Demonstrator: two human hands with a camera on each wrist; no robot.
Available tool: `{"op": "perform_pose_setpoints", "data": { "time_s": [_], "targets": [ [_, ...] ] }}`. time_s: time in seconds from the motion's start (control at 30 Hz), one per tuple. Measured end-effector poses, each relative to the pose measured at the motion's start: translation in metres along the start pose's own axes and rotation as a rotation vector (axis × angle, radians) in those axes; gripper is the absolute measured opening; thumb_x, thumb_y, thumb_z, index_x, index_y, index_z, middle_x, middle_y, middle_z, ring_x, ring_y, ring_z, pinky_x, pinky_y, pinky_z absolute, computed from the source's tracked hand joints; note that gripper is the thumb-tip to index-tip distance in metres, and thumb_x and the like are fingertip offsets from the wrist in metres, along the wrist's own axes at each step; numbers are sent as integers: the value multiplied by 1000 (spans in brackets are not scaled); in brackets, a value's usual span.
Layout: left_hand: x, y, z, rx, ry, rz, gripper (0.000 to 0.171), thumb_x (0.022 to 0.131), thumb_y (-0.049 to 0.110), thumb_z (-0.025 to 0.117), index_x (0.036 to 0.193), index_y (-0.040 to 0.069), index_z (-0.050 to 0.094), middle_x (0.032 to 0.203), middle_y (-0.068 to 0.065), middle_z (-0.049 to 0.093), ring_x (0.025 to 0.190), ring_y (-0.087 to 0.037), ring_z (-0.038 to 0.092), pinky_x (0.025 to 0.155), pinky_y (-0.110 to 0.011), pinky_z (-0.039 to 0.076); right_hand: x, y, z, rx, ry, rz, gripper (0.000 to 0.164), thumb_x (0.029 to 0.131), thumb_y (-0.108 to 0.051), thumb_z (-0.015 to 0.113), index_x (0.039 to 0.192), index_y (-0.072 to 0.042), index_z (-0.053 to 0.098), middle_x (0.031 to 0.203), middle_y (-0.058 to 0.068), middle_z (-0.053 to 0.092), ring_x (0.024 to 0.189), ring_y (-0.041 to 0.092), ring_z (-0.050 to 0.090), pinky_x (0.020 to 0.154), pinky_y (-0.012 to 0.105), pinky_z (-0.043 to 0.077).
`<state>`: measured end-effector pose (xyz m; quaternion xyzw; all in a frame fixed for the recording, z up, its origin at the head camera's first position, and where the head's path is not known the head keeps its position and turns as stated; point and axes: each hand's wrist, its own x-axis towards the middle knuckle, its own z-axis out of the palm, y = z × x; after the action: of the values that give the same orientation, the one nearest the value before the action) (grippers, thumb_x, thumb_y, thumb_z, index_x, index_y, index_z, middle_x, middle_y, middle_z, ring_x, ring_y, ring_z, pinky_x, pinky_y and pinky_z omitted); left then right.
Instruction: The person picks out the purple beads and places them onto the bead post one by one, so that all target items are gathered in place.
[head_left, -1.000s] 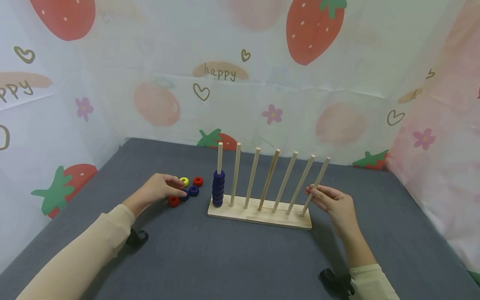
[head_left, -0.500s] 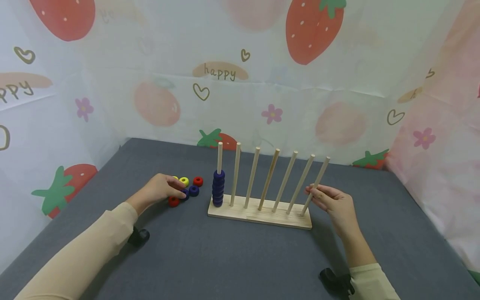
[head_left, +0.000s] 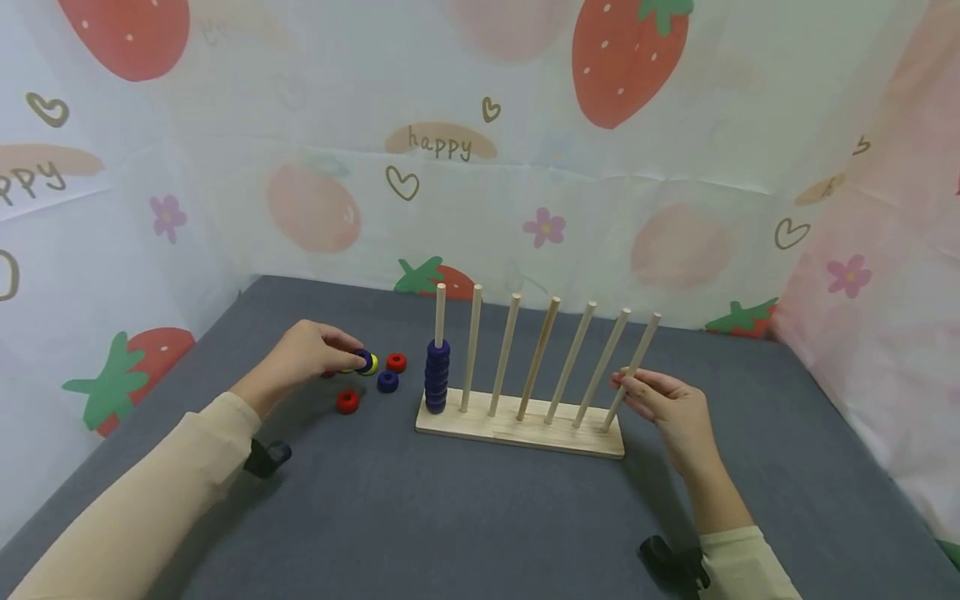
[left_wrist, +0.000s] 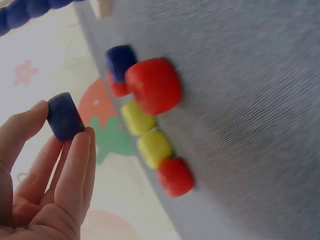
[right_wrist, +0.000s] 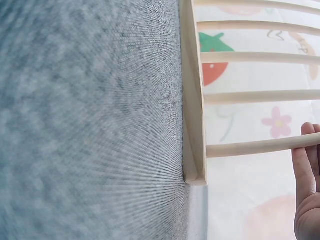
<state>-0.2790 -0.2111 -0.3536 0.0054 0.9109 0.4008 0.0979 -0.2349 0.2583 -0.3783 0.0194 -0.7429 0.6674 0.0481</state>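
Between thumb and fingertips my left hand (head_left: 307, 357) pinches a dark blue bead (left_wrist: 65, 116), lifted above the table. Below and around it lie loose beads: a red bead (head_left: 347, 402) in front, another blue bead (head_left: 387, 382) and a red bead (head_left: 396, 362) to the right. Two yellow beads (left_wrist: 154, 148) and a further red bead (left_wrist: 175, 177) show in the left wrist view. My right hand (head_left: 671, 408) grips the rightmost peg (head_left: 636, 367) of a wooden peg rack (head_left: 517, 430). A stack of blue beads (head_left: 437, 377) sits on the leftmost peg.
Several bare pegs (head_left: 505, 354) stand up from the rack, leaning slightly right. The grey cloth-covered table (head_left: 465, 525) reaches back to a printed curtain (head_left: 480, 200) on the back and sides. A black wrist device (head_left: 267, 458) is strapped below the left sleeve.
My left hand has lifted a blue bead off the table and moved slightly up and left, uncovering the front red bead. My right hand stays on the peg.
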Motion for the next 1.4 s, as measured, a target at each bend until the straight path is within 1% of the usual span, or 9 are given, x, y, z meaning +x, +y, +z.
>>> {"op": "perform_pose_setpoints", "data": {
  "time_s": [0.13,0.2,0.4,0.57,0.73,0.9,1.1,1.23,1.4],
  "targets": [
    [-4,10,-8,-12,12,8,44,88,34,75,124,10,70,133,-18,62,117,-30,54,91,-42,49,-1,-1,0,1,-4,-9,40,94,-26,70,120,4,68,95,-16,76,97,0,71,86,18,55],
    [-6,16,-11,-20,20,25,45,88,35,74,125,10,69,133,-16,62,119,-30,54,96,-45,48,-1,-1,0,1,-7,-14,41,94,-25,70,121,5,67,96,-16,76,98,0,71,86,18,55],
    [-12,39,-17,-43,48,75,45,89,36,75,127,14,68,133,-12,64,122,-30,56,103,-48,46,-1,-1,0,12,-14,-6,42,93,-25,70,122,5,66,96,-15,76,98,0,71,86,18,55],
    [-13,57,-18,-50,60,128,43,90,35,74,127,14,67,131,-12,65,120,-30,59,106,-52,44,-1,-1,0,10,-13,-6,44,93,-25,70,123,7,65,96,-15,76,98,0,71,87,18,55],
    [-14,71,-20,-76,56,155,43,91,33,73,129,14,66,132,-12,65,121,-30,59,108,-53,42,0,0,0,13,-19,-9,48,93,-25,70,125,10,62,96,-15,76,98,0,71,87,18,55],
    [-19,84,-24,-103,57,193,44,91,33,73,129,13,66,130,-12,65,121,-29,58,107,-51,43,0,0,-1,21,-20,-9,48,93,-25,70,124,10,63,96,-15,76,98,0,71,87,18,55],
    [-25,100,-26,-157,103,247,38,91,30,74,124,11,69,123,-10,69,113,-23,61,102,-45,46,0,0,-1,22,-15,-6,39,93,-25,71,120,3,68,95,-15,76,98,1,71,87,18,55],
    [-26,109,-27,-170,119,286,35,90,27,74,118,8,70,116,-9,71,107,-21,62,98,-39,48,0,0,-1,15,-12,0,39,93,-25,71,120,2,69,95,-15,76,97,0,71,86,18,55],
    [-28,118,-29,-181,121,311,33,90,26,75,117,7,71,114,-9,72,107,-21,62,98,-40,46,0,0,-1,7,-12,6,41,93,-26,71,121,3,68,95,-16,76,97,0,71,86,17,55]
  ]
}}
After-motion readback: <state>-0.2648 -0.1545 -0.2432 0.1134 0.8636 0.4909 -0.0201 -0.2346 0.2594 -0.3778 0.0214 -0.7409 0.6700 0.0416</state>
